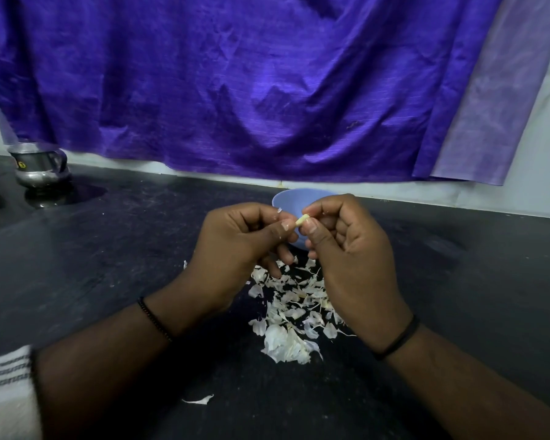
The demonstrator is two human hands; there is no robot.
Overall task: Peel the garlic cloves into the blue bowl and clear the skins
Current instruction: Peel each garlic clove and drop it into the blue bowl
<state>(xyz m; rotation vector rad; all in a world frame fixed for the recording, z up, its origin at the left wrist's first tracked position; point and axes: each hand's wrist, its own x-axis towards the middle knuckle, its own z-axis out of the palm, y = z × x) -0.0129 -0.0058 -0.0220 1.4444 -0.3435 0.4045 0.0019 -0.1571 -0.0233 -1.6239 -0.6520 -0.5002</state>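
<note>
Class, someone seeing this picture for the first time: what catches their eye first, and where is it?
The purple cloth fills the whole upper half. At centre, the left hand and right hand pinch a pale clove in front of the blue bowl. Below them, white skins litter the dark counter.

Little legible text in the scene

A small round yellow sticker (21, 164) sits on the metal pot (40, 168) at far left; its dark mark is too small to read.
</note>
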